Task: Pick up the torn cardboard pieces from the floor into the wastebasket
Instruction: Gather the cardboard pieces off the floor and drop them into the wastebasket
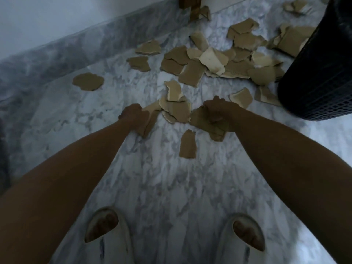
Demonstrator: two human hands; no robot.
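Several torn brown cardboard pieces lie scattered on the marble floor (156, 180), with a thick pile (219, 61) toward the upper right. My left hand (133, 116) grips a cardboard piece (150, 119) low over the floor. My right hand (217, 113) holds a bunch of cardboard pieces (202, 121). Between the hands lies a small heap (177, 107), and one loose piece (188, 144) lies just in front of them. The dark mesh wastebasket (320, 73) stands at the right, tilted in view, its opening out of frame.
A grey marble skirting (57, 54) runs along the wall at the left. A wooden furniture leg (194, 8) stands at the top. A lone piece (88, 81) lies far left. My two feet in white slippers (106, 225) are at the bottom.
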